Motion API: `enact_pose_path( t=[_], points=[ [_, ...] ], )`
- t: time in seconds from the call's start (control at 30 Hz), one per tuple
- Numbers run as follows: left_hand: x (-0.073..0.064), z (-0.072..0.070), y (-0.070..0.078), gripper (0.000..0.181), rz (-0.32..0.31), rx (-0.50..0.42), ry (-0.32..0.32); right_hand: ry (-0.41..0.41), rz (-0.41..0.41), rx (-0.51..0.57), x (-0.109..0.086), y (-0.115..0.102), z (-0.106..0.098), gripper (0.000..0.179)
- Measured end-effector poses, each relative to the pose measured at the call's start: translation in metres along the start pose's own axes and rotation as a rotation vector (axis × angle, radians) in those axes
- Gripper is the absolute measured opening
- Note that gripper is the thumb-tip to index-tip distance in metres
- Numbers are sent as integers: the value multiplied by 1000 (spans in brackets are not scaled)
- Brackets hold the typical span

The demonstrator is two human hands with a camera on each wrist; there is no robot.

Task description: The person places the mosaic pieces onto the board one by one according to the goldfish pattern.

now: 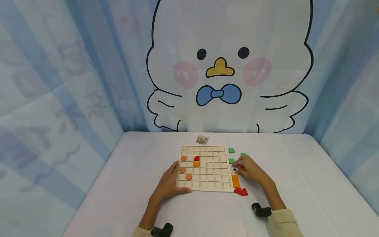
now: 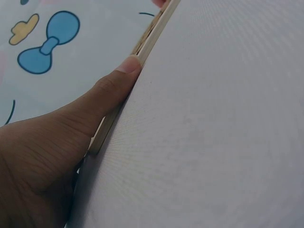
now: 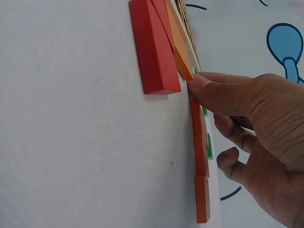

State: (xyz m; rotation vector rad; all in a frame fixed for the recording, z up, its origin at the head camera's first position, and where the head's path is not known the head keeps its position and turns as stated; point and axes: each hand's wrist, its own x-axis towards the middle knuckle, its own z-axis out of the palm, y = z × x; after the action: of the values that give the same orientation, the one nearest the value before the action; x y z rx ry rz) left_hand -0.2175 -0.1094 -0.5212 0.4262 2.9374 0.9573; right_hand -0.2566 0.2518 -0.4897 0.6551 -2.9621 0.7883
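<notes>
A pale wooden grid board (image 1: 213, 171) lies on the white table. My left hand (image 1: 170, 184) rests at its near left corner, fingers along the left side and thumb (image 2: 126, 66) against the near edge. Just off the board's right side, my right hand (image 1: 250, 169) pinches a small white disc with a black dot (image 1: 234, 169), like an eye; in the right wrist view the fingertips hide it. On the grid sit several orange discs (image 1: 189, 176), a red quarter-round piece (image 1: 196, 158) and an orange square (image 1: 196, 164).
Several green squares (image 1: 231, 150) lie along the board's right side. Nearer stand an orange rectangle (image 1: 235, 181) and red pieces (image 1: 244, 192). Orange blocks (image 3: 201, 156) line up below the right hand in its wrist view. A small picture card (image 1: 202, 139) lies behind the board.
</notes>
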Motion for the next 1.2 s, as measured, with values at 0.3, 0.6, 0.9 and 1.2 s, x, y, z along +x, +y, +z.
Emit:
enact_pose_path(
  t=[0.3,0.6,0.9,1.2],
  points=[
    [-1,1,0,127,-14,4,-3,22,78,-37,-2,-2,3,22],
    [0,1,0,128,-13,14,-3,26,135,-3,-1,-8,-5,28],
    [-1,1,0,128,1,8,5,5,117,56,3,-18,-3,25],
    [0,0,-1,126,7,16,4,12,38,47,15,-38,4,22]
  ],
)
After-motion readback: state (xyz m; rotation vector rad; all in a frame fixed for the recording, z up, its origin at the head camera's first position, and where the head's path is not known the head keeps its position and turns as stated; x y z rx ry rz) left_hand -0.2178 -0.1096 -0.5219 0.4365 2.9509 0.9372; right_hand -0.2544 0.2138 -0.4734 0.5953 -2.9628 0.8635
